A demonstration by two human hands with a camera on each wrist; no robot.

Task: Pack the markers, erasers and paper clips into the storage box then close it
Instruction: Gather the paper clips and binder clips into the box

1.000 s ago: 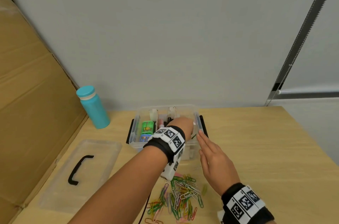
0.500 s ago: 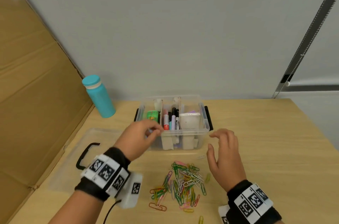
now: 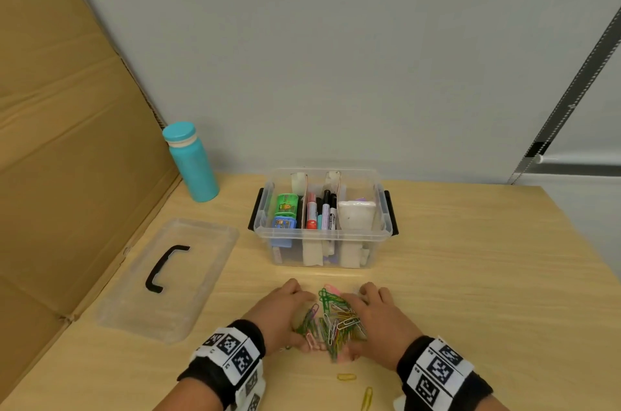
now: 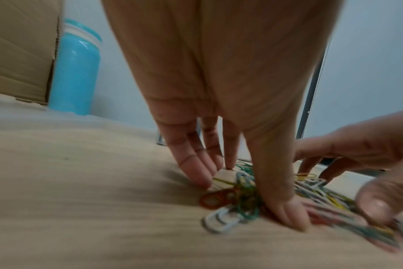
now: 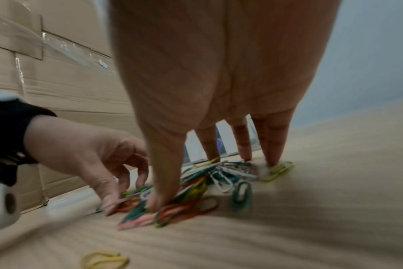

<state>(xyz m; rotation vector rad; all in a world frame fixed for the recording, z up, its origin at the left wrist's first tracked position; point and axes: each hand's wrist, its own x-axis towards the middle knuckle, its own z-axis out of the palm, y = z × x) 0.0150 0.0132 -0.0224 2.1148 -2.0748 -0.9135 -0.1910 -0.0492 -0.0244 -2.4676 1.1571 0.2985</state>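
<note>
1. Flanking the paper clips (image 3: 331, 320) from both sides, the left hand (image 3: 279, 314) and the right hand (image 3: 378, 323) are set down near the table's (image 3: 470, 276) front edge, with the heap lying between the palms
2. The left hand is seen with relaxed, nearly straight fingers (image 4: 196, 163) reaching down to the tabletop at the left rim of the heap; its thumb is pressed onto the clips, and nothing is gripped
3. The right hand is likewise loose and ungripping: its fingertips (image 5: 274, 156) touch the table at the far side of the heap, one of them resting on a yellow clip, and the thumb is laid on the near clips
4. Two stray yellow clips (image 3: 356, 387) are left closer to the front edge, apart from the heap and outside both hands
5. The storage box (image 3: 383, 235) is placed beyond the hands, toward the table's back edge, uncovered; erasers (image 3: 285, 212) are held in its left compartment, markers (image 3: 322, 212) in the middle one, and a white wad in the right one
6. The lid (image 3: 201, 259) is laid flat toward the table's left edge, well apart from the box, handle up
7. A teal bottle (image 3: 191, 163) is stood upright at the back left corner, against a cardboard sheet (image 3: 67, 141)
</note>
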